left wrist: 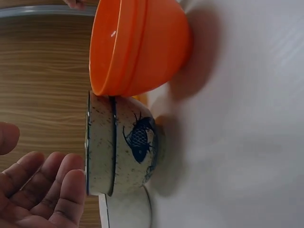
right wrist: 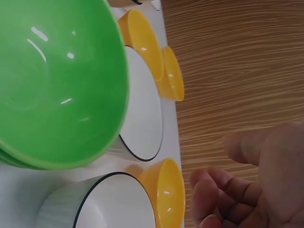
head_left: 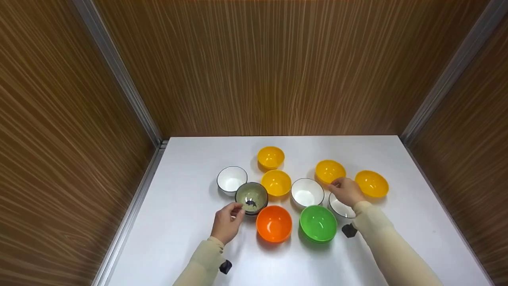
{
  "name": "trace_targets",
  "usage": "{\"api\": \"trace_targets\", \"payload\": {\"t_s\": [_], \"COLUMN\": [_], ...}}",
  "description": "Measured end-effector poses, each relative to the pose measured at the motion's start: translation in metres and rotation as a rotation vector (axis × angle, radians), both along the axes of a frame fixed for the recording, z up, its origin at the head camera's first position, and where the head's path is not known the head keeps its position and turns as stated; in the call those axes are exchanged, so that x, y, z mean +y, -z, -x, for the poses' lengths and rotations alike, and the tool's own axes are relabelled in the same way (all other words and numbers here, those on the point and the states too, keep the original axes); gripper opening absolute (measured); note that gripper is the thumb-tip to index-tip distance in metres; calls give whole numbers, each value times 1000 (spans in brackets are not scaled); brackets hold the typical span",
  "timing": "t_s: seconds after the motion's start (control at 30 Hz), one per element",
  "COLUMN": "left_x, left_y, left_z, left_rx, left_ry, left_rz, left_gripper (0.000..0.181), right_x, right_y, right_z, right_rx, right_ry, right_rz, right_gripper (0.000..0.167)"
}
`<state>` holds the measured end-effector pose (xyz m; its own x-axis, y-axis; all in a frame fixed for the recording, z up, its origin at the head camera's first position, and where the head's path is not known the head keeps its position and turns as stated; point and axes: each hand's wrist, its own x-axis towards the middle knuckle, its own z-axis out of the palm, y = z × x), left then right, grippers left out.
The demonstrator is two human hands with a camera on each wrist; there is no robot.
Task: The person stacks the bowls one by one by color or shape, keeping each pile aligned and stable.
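My left hand (head_left: 227,223) is at the near left rim of the stacked grey-green bowls (head_left: 252,196). In the left wrist view, the fingers of the left hand (left wrist: 43,192) are loosely bent beside the rim of these speckled bowls (left wrist: 100,147), thumb apart, nothing gripped. A dark fish marks the lower bowl's side. Over the right white bowl (head_left: 340,207), partly hiding it, is my right hand (head_left: 347,191), its fingertips near the lower edge of a yellow bowl (head_left: 330,171). The right wrist view shows the right hand (right wrist: 251,183) with loosely bent fingers and nothing held.
An orange bowl (head_left: 274,224) and stacked green bowls (head_left: 318,223) stand in front. Behind are white bowls (head_left: 232,179) (head_left: 307,192) and yellow bowls (head_left: 271,157) (head_left: 276,183), with another yellow bowl (head_left: 372,184) at right. Wood-patterned walls (head_left: 278,67) surround the white table (head_left: 178,178).
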<state>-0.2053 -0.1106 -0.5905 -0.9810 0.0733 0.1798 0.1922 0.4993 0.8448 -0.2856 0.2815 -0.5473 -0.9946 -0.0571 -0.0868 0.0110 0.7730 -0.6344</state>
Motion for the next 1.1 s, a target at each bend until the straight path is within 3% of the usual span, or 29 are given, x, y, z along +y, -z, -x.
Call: {"api": "trace_targets", "payload": {"t_s": [0.2,0.37,0.5,0.73,1.1], "left_x": [23,44,59,84,121], "left_y": [-18,-31,-36,-39,-32], "left_z": [4,9,15,29,51], "left_rx": [39,11,7,-19,-73], "left_ry": [62,118,147,194,279], "left_rz": [7,13,65,223,474], "left_gripper": [21,24,24,29,37], "right_x": [-10,-16,-19,-27,-27], "right_y": [5,11,15,21,32], "right_z": [13,20,23,28,34], "right_rx": [-75,-141,-178,-211,-233], "right_ry": [-17,-8,6,17,-2], "right_rz": [-106,-97,-92,-105,-183], "right_gripper": [45,47,39,28,24]}}
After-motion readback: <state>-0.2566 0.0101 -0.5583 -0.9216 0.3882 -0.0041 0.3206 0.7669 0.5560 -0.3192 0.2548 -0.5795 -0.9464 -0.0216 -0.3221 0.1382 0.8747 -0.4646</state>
